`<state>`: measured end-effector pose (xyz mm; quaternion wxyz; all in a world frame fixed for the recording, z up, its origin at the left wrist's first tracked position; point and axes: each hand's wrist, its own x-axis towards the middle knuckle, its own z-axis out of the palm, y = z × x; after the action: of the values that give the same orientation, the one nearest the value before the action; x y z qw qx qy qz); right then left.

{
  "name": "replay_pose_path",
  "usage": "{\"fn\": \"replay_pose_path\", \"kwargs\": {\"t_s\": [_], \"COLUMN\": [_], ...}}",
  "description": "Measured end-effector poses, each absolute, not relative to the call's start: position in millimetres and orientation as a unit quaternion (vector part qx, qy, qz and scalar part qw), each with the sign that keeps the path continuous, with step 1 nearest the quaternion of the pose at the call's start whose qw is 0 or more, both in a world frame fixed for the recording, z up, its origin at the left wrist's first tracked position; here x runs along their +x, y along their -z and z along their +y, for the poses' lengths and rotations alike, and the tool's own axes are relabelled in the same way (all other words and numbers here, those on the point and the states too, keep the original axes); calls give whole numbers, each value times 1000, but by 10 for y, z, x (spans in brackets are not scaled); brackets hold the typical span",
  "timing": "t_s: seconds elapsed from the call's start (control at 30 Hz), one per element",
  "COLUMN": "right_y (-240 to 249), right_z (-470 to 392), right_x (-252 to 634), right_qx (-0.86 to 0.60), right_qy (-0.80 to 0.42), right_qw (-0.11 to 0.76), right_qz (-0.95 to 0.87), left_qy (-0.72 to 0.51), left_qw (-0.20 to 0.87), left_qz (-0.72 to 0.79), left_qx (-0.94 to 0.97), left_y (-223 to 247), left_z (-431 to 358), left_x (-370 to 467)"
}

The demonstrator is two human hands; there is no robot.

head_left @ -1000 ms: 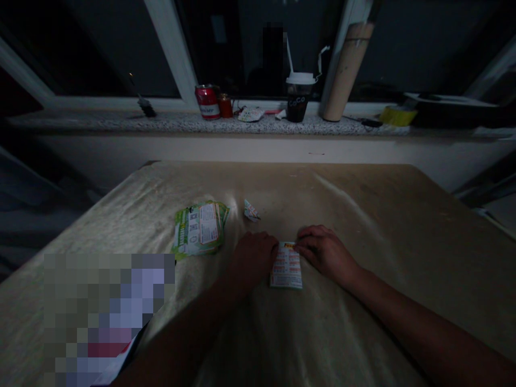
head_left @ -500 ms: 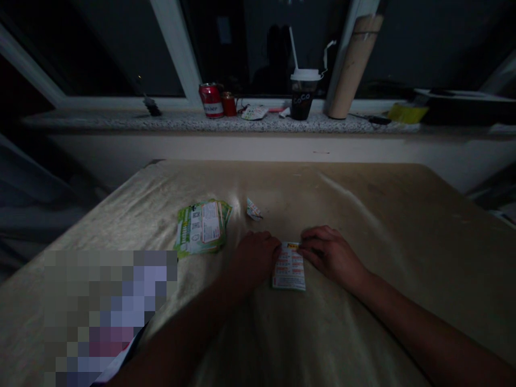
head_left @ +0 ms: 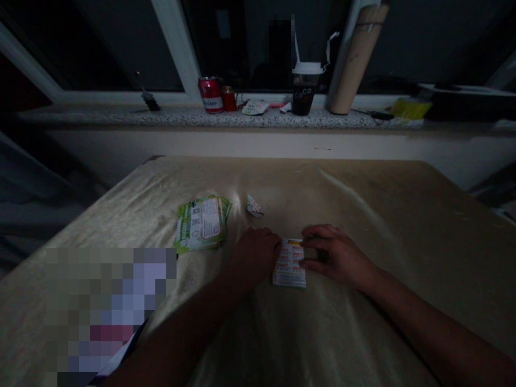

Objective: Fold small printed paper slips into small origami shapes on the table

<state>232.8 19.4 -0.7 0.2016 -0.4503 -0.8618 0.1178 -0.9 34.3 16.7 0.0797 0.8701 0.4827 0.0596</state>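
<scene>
A small folded printed leaflet [head_left: 289, 269], with orange and grey text blocks and a yellow strip near its top, lies flat on the table in front of me. My left hand [head_left: 260, 248] bears on its left edge, fingers curled and holding it; the fingertips are partly hidden. At the right edge is my right hand [head_left: 336, 251], thumb and fingers apart, the thumb touching or very near the paper. Beyond my left hand lies a spread pile of green-and-white printed leaflets [head_left: 201, 223]. A small folded paper piece [head_left: 253, 206] stands past the hands.
Covering the table [head_left: 363, 188] is a wrinkled beige cloth. A pixelated patch [head_left: 116, 312] hides the front left. Along the windowsill [head_left: 181, 117] stand a red can [head_left: 210, 95], a smaller red container [head_left: 229, 99], a lidded drink cup [head_left: 305, 94] and a tall tan cylinder [head_left: 358, 62].
My right thumb has moved down the leaflet's right edge, away from the fingers, so the right hand has spread. My left hand stays on the leaflet. The view has shifted slightly.
</scene>
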Motion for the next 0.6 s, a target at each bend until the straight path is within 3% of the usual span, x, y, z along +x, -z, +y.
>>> {"fn": "replay_pose_path", "kwargs": {"t_s": [0.6], "right_y": [-51], "right_z": [77], "right_x": [2394], "right_qx": [-439], "right_qy": [-159], "right_qw": [146], "right_qz": [-872], "left_qy": [-125], "left_qw": [158], "left_qz": [508], "left_qx": [837], "left_y": [-160], "left_z": [357], "left_x": [-47]}}
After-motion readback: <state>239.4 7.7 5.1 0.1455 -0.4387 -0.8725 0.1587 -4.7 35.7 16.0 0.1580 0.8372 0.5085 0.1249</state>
